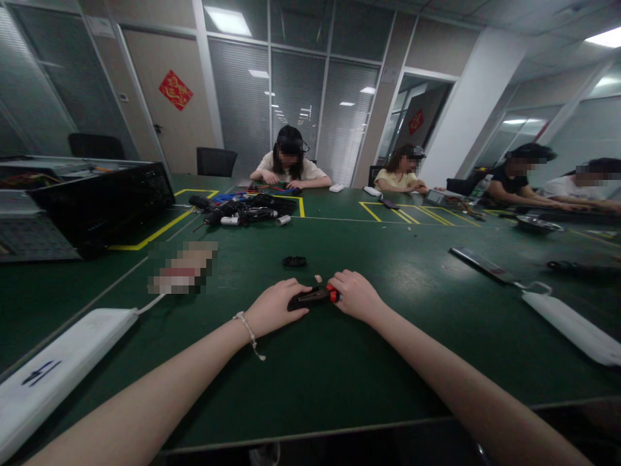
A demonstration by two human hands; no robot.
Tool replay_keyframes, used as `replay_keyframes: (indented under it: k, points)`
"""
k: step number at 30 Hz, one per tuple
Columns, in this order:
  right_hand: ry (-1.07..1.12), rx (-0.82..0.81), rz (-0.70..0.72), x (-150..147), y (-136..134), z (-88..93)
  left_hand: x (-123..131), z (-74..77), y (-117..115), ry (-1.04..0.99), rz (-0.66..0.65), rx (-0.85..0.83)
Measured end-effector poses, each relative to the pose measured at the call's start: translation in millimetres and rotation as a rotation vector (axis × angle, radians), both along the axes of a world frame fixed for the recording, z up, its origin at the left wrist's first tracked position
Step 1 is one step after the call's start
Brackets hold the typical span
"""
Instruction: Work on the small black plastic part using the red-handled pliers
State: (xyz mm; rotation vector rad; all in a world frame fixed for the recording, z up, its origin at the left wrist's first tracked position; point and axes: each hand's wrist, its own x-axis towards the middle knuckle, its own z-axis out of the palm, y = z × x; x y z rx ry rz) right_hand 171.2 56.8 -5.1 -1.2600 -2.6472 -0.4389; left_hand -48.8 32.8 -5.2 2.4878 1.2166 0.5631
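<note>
Head view is showing the left hand (pixel 275 309) curling over the dark end of a slim black tool (pixel 310 298) and the right hand (pixel 356 295) pinching its glossy red end. The tool's long axis is running left to right, low on the matte green table (pixel 339 369). Both bare forearms are stretching forward, converging. A black ring (pixel 294 261) and a beige bit (pixel 317 278) are lying just beyond.

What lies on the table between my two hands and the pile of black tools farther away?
In the head view, a small black ring-like part and a tiny pale piece lie there.
</note>
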Motion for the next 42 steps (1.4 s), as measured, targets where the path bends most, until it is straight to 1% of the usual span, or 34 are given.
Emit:
replay_keyframes:
  k: [11, 20, 31, 42]
  points:
    - [-0.020, -0.022, -0.035, -1.1, -0.9, 0.9, 0.6, 1.1, -0.4, 0.008, 0.002, 0.000]
    - [-0.014, -0.013, -0.027, -0.6, -0.9, 1.5, 1.3, 4.7, -2.5, 0.020, 0.019, -0.025]
    - [-0.014, -0.012, -0.013, -0.7, -1.5, 1.5, 0.7, 1.8, -0.5, 0.007, 0.001, 0.005]
    - [-0.007, -0.023, -0.030, -1.1, -1.8, 2.8, 0.9, 3.4, -1.9, 0.007, 0.006, -0.001]
